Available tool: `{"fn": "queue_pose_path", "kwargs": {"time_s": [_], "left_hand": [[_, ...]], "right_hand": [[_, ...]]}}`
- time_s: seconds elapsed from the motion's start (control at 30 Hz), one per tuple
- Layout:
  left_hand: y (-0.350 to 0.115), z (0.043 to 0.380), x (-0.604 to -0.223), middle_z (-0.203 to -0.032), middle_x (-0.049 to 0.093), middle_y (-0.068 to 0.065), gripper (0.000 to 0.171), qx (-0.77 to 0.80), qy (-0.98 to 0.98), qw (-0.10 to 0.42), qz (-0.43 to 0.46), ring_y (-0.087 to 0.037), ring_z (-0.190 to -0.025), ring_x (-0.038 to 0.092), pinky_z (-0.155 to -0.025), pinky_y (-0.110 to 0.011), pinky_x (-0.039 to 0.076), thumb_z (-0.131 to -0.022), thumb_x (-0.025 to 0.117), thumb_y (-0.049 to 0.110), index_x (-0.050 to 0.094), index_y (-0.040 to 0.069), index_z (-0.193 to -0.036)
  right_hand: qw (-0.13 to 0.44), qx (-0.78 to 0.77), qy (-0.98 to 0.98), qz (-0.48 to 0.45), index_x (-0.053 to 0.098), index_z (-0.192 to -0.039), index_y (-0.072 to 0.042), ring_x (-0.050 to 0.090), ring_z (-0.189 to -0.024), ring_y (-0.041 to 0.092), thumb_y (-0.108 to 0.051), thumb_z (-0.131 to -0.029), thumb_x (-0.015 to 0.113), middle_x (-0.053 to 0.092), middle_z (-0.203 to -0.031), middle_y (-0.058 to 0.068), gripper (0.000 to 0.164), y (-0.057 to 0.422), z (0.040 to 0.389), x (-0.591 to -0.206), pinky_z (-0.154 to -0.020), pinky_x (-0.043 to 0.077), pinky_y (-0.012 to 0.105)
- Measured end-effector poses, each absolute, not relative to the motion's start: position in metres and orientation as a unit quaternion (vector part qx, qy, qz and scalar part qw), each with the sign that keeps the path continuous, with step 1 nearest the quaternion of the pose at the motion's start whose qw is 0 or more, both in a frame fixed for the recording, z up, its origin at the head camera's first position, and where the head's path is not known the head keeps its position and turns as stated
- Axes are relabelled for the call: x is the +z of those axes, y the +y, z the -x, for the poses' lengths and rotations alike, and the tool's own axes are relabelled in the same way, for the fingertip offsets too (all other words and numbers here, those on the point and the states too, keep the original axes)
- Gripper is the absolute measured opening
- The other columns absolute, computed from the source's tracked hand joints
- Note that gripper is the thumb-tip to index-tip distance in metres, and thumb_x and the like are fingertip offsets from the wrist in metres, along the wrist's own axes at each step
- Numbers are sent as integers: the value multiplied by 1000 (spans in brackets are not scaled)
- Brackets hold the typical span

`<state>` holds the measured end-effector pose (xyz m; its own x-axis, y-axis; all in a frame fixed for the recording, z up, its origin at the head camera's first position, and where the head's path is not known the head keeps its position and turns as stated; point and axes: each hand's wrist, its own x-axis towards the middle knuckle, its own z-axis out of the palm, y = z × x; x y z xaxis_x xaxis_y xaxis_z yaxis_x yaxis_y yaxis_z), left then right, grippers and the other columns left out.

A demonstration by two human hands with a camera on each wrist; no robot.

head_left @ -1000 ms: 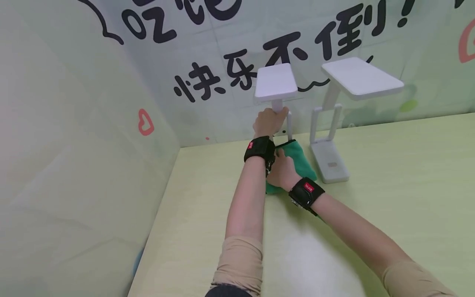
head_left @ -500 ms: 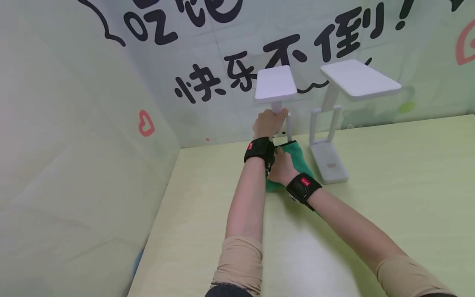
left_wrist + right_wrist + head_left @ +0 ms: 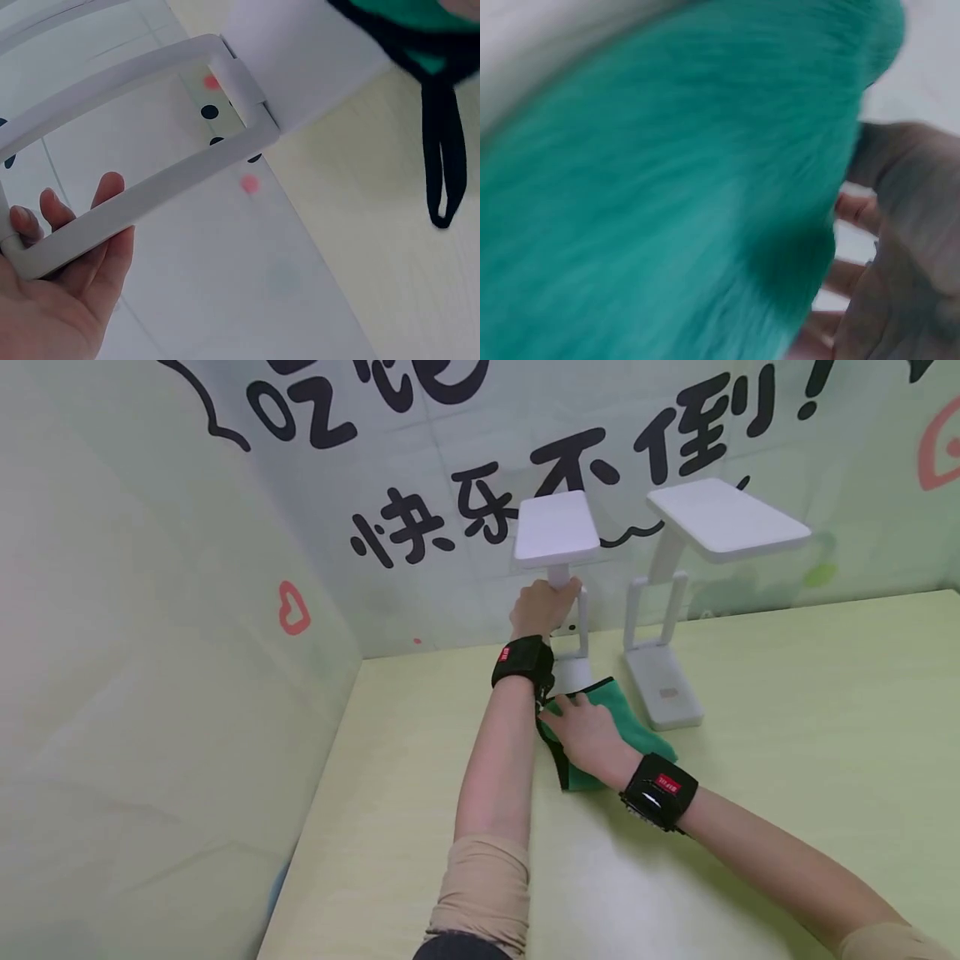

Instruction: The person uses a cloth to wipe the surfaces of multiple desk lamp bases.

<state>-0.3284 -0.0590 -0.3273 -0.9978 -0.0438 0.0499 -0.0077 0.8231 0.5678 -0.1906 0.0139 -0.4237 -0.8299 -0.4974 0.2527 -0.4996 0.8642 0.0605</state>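
On the pale tabletop [image 3: 405, 785], here's the left lamp [image 3: 557, 529], its frame [image 3: 172, 184] gripped by the left hand [image 3: 540, 607]! The right hand [image 3: 592, 739] holds a green cloth [image 3: 636, 733] at the near side of the lamp's base [image 3: 572, 674]. Wiping, apparently; the next stroke calls for a steady frame.

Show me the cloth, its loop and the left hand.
Cloth [image 3: 634, 730]: head view, its green face.
Loop [image 3: 456, 161]: left wrist view, one black strand.
Left hand [image 3: 64, 304]: left wrist view, its palm.

Pale glare whitened the near table [image 3: 637, 902]. Blur smeared the green cloth [image 3: 667, 187] in the right wrist view.
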Motion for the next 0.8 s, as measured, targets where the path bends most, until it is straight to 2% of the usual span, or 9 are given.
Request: {"fn": "queue_pose_path", "kwargs": {"time_s": [0.13,0.23,0.33,0.47,0.6,0.7,0.77,0.8], "left_hand": [[-57,328,-326,-73,57,-2,48,-300,-953,33,-14,-18,-67,56,-58,-30,39,-93,40,55,56,11,-84],[-56,326,-322,-72,56,-2,46,-302,-953,38,-14,-18,-67,56,-57,-30,39,-93,41,54,56,11,-83],[-54,327,-320,-74,57,-1,46,-303,-952,34,-15,-18,-68,56,-58,-30,39,-93,40,54,55,12,-85],[-50,329,-322,-78,61,-3,49,-312,-950,32,-16,-19,-69,57,-58,-30,40,-92,40,55,59,10,-89],[-51,328,-326,-97,66,-8,60,-321,-946,28,-22,-22,-83,62,-67,-34,48,-92,40,60,59,6,-109],[-54,321,-325,-117,59,-15,76,-330,-943,26,-28,-27,-99,62,-80,-38,51,-89,44,65,46,0,-129],[-54,312,-319,-120,56,-18,86,-296,-954,37,-38,-28,-101,60,-81,-39,51,-86,46,68,38,-3,-133],[-53,305,-314,-119,56,-17,84,-257,-964,46,-43,-27,-99,61,-78,-37,52,-86,46,68,43,-4,-129]], "right_hand": [[123,25,-960,-252,61,-123,-14,57,-83,37,2,-86,63,59,-113,19,41,20,191,-421,-53,50,41],[132,1,-952,-278,64,-118,-14,57,-84,35,-3,-85,66,59,-115,17,35,16,196,-419,-52,50,37],[163,-14,-938,-306,67,-113,-15,57,-81,30,-9,-82,70,60,-116,13,31,16,200,-420,-49,47,33],[216,8,-919,-330,66,-110,-15,57,-75,30,-4,-80,70,61,-109,14,32,28,198,-427,-45,44,33],[232,37,-910,-342,64,-111,-14,56,-72,27,6,-80,66,63,-103,12,37,45,191,-429,-41,37,29],[247,73,-902,-347,61,-108,-12,55,-70,25,11,-78,63,62,-94,9,37,61,184,-418,-41,34,27],[270,92,-896,-341,58,-104,-11,56,-71,26,12,-77,62,59,-90,8,36,76,177,-402,-41,36,28],[283,101,-894,-333,56,-103,-11,57,-74,28,12,-75,62,58,-89,8,37,84,173,-392,-41,37,29]]}}
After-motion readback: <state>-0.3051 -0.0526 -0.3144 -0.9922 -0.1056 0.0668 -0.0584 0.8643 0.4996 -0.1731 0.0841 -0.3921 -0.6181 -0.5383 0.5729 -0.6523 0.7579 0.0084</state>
